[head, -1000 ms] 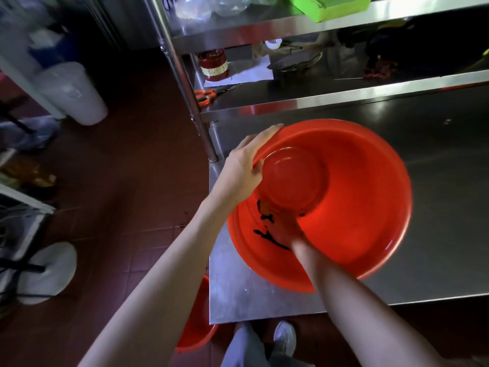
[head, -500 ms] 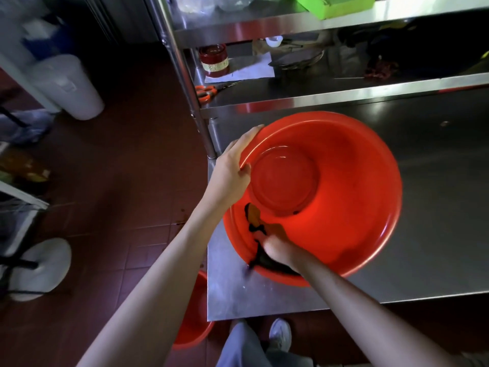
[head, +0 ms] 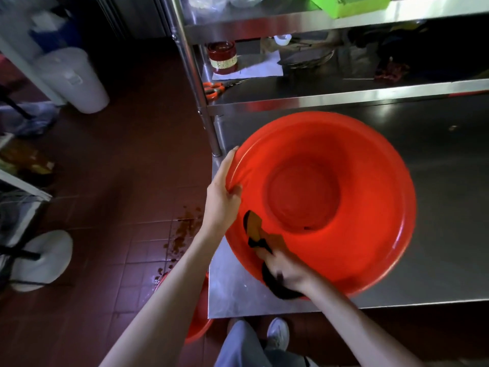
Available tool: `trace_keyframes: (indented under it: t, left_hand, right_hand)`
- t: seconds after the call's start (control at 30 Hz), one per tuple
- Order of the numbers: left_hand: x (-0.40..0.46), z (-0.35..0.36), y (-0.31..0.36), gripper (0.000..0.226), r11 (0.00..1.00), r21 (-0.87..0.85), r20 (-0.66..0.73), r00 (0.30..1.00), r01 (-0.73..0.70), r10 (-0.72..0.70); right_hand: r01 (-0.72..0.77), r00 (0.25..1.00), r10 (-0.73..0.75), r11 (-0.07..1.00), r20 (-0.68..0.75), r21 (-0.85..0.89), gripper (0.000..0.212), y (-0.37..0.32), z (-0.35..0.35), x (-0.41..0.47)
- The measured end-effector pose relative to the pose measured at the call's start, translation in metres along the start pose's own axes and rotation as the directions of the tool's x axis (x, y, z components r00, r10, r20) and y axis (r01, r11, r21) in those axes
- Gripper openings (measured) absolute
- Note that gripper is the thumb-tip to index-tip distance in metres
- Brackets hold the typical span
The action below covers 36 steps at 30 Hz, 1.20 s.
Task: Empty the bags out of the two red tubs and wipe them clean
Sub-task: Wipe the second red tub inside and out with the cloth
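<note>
Red tub (head: 344,160) on steel table (head: 449,207)

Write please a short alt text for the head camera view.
A person's left hand grips the rim of a tilted red tub on a steel table, while the right hand wipes inside with a dark cloth.

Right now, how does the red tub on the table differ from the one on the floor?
The tub on the table is in full view and tilted, with the left hand gripping its rim. The tub on the floor is mostly hidden under the table, with no hand on it. Both are red.
</note>
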<state>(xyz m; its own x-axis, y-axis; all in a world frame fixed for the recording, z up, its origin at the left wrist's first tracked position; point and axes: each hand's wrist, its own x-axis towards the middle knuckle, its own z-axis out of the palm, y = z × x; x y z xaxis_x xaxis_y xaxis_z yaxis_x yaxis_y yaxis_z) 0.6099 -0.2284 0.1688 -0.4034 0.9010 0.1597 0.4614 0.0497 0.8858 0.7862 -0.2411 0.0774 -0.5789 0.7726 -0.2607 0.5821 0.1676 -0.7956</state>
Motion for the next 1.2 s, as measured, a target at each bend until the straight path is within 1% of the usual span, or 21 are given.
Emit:
trace_keyframes:
  t: [0.07, 0.13, 0.2, 0.23, 0.3, 0.37, 0.43, 0.53, 0.6, 0.63, 0.7, 0.77, 0.83, 0.9, 0.93, 1.0, 1.07, 1.1, 1.13, 1.17, 1.2]
  left_hand:
    - [-0.011, 0.012, 0.0, 0.086, 0.999, -0.041, 0.046, 0.999, 0.015, -0.014]
    - [-0.021, 0.024, 0.002, 0.082, 0.998, -0.066, 0.072, 0.997, -0.015, 0.02]
    - [-0.024, 0.031, 0.004, 0.081, 0.997, -0.067, 0.057, 0.998, -0.03, 0.034]
    - [-0.023, 0.033, 0.004, 0.082, 0.998, -0.067, 0.042, 0.999, -0.019, 0.022]
    - [-0.023, 0.035, 0.005, 0.083, 0.997, -0.075, 0.006, 1.0, 0.022, -0.021]
    - [-0.028, 0.035, 0.006, 0.083, 0.997, -0.075, -0.015, 0.999, 0.034, -0.035]
    - [-0.037, 0.036, 0.009, 0.081, 0.998, -0.06, -0.034, 0.999, 0.009, -0.011]
    - [-0.051, 0.039, 0.013, 0.075, 0.998, -0.062, -0.063, 0.998, -0.027, 0.023]
    - [-0.054, 0.043, 0.015, 0.074, 0.997, -0.063, -0.099, 0.995, -0.033, 0.026]
    - [-0.054, 0.044, 0.016, 0.076, 0.997, -0.067, -0.113, 0.994, -0.025, 0.017]
    - [-0.052, 0.045, 0.014, 0.08, 0.996, -0.085, -0.136, 0.991, 0.004, -0.016]
    - [-0.051, 0.046, 0.011, 0.082, 0.994, -0.098, -0.164, 0.985, 0.039, -0.055]
    - [-0.055, 0.047, 0.01, 0.081, 0.993, -0.111, -0.194, 0.978, 0.051, -0.072]
    - [-0.063, 0.051, 0.012, 0.076, 0.986, -0.155, -0.207, 0.974, 0.065, -0.097]
    - [-0.068, 0.053, 0.015, 0.074, 0.982, -0.175, -0.21, 0.971, 0.076, -0.113]
    - [-0.074, 0.054, 0.019, 0.072, 0.969, -0.216, -0.211, 0.964, 0.117, -0.163]
    - [-0.065, 0.048, 0.011, 0.062, 0.948, -0.194, -0.181, 0.941, 0.252, -0.287]
    - [-0.054, 0.041, 0.007, 0.051, 0.927, -0.146, -0.129, 0.923, 0.344, -0.363]
    - [-0.039, 0.032, 0.0, 0.042, 0.902, -0.056, -0.034, 0.902, 0.429, -0.431]
    - [-0.025, 0.021, -0.003, 0.044, 0.871, 0.081, 0.08, 0.868, 0.485, -0.491]
    - [-0.01, 0.009, -0.004, 0.055, 0.847, 0.228, 0.178, 0.835, 0.479, -0.52]
  right_hand:
    - [-0.044, 0.999, 0.044, 0.999, 0.014, 0.032, 0.037, 0.004, -0.004, -0.018]
    - [-0.114, 0.991, 0.111, 0.992, -0.077, -0.049, 0.053, 0.019, -0.004, -0.012]
    - [-0.202, 0.975, 0.199, 0.979, -0.095, -0.027, 0.07, 0.034, -0.005, 0.013]
    - [-0.236, 0.971, 0.234, 0.971, -0.058, -0.046, 0.069, 0.042, -0.006, 0.028]
    - [-0.292, 0.956, 0.294, 0.952, 0.012, -0.091, 0.046, 0.055, -0.012, 0.054]
    - [-0.26, 0.965, 0.254, 0.957, -0.059, -0.13, 0.033, 0.069, -0.016, 0.071]
    - [-0.265, 0.962, 0.248, 0.949, -0.118, -0.169, 0.033, 0.086, -0.013, 0.081]
    - [-0.232, 0.964, 0.206, 0.961, -0.171, -0.15, 0.051, 0.119, 0.002, 0.089]
    - [-0.222, 0.966, 0.208, 0.972, -0.153, -0.082, 0.039, 0.096, -0.004, 0.069]
    - [-0.216, 0.973, 0.21, 0.975, -0.094, -0.047, 0.033, 0.065, -0.013, 0.049]
    - [-0.202, 0.979, 0.202, 0.979, -0.018, -0.005, 0.037, 0.018, -0.025, 0.011]
    - [-0.097, 0.995, 0.098, 0.995, -0.015, 0.022, 0.035, 0.001, -0.029, -0.022]
    - [0.074, 0.997, -0.066, 0.98, 0.048, -0.185, 0.064, 0.002, -0.034, -0.052]
    - [0.163, 0.982, -0.106, 0.892, 0.154, -0.422, 0.102, 0.011, -0.044, -0.067]
    - [0.184, 0.978, -0.107, 0.847, 0.179, -0.499, 0.111, 0.015, -0.048, -0.07]
    - [0.21, 0.975, -0.125, 0.776, 0.182, -0.595, 0.112, 0.016, -0.053, -0.073]
    - [0.225, 0.972, -0.129, 0.738, 0.194, -0.637, 0.106, 0.013, -0.056, -0.066]
    - [0.215, 0.974, -0.115, 0.738, 0.196, -0.64, 0.103, 0.012, -0.058, -0.063]
    - [0.201, 0.976, -0.1, 0.749, 0.193, -0.631, 0.102, 0.012, -0.061, -0.06]
    - [0.194, 0.977, -0.091, 0.757, 0.193, -0.624, 0.103, 0.012, -0.065, -0.059]
    - [0.194, 0.976, -0.081, 0.751, 0.203, -0.631, 0.104, 0.014, -0.067, -0.058]
